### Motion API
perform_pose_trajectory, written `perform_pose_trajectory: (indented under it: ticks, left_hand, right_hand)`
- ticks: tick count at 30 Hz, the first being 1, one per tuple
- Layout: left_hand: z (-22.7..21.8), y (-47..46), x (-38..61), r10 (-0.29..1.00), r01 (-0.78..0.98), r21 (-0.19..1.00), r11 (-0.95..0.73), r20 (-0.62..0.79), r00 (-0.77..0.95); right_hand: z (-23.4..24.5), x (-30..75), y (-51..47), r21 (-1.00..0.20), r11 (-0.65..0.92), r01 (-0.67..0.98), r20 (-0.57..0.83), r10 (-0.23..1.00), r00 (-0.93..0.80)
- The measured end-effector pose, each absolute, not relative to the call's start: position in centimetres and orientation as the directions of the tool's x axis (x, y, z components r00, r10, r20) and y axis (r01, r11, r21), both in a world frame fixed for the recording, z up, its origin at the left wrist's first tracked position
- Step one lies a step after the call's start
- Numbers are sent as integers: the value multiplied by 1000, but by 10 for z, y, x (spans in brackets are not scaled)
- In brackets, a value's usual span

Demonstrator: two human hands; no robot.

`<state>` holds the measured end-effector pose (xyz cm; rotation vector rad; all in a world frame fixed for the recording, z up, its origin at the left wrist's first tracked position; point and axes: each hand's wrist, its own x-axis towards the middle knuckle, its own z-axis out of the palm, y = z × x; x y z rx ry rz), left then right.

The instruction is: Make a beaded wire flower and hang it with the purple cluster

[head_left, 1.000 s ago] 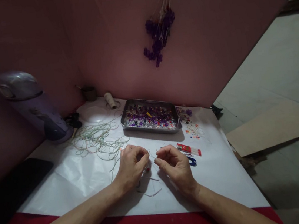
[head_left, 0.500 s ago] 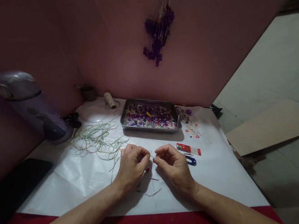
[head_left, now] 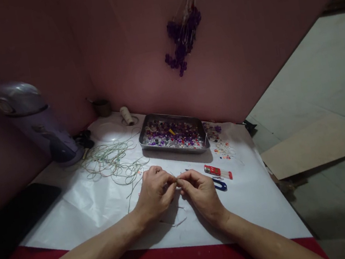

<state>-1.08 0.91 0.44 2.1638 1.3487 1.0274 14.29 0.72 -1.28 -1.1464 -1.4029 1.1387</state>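
Observation:
Above the white paper (head_left: 249,209), my left hand (head_left: 155,190) and my right hand (head_left: 203,192) meet at the fingertips. Both pinch a thin cord (head_left: 172,174), mostly covered by the fingers. Short cut strands (head_left: 175,225) lie on the paper beneath. To the right of my right hand are a red lighter (head_left: 218,172) and a dark blue handle loop (head_left: 220,184), probably of small scissors. Beyond my left hand spreads a tangle of greenish cord (head_left: 109,160).
A metal tray (head_left: 175,148) of purple, clear and red beads stands behind the hands, with loose beads (head_left: 222,150) beside it. Farther left are a thread spool (head_left: 127,116), a small cup (head_left: 102,108) and a purple bottle (head_left: 42,127). Purple bead strings (head_left: 181,37) hang on the wall.
My fingertips, apart before with a thin cord loop showing between them, now touch. My right fingers have moved slightly left and closed tighter. A red bead below my left hand is now out of sight.

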Motion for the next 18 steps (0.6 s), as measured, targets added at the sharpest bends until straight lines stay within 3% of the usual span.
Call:
perform_pose_trajectory:
  ticks: [4,9,13,18]
  left_hand:
    - [2,10,-12,894,587,681,-438,401,201]
    - [-2,13,-14,754,513,571,-641,593,282]
    - [-3,15,-12,766,585,520,-623,556,322]
    - [-1,15,-12,824,636,554,-538,505,257]
  right_hand:
    - [-13,143,8,-983,139,122,127,987,-100]
    - [-13,143,9,-969,179,171,158,979,-130]
    - [-12,143,10,-967,186,175,162,976,-143]
    - [-12,143,12,-981,153,120,139,983,-117]
